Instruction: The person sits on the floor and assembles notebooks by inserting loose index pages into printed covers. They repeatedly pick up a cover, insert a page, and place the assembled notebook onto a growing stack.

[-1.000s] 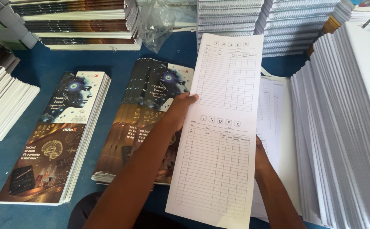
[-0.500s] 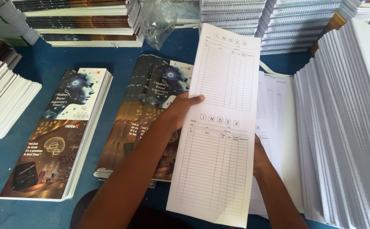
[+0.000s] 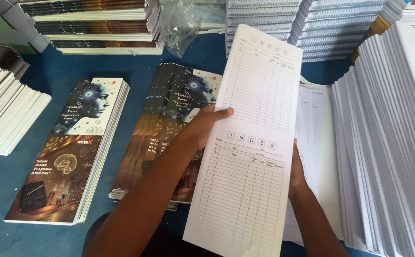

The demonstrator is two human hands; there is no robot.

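Ruled index sheets, thin white paper, seemingly pinched by both hands.

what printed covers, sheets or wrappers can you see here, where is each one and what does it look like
Printed form sheet: centre, held by left hand and right hand; long, white, ruled tables.
Cover stack: left; dark, face and brain artwork.
Fanned covers: beside it, same artwork.
Clear plastic wrapper: top centre, crumpled.
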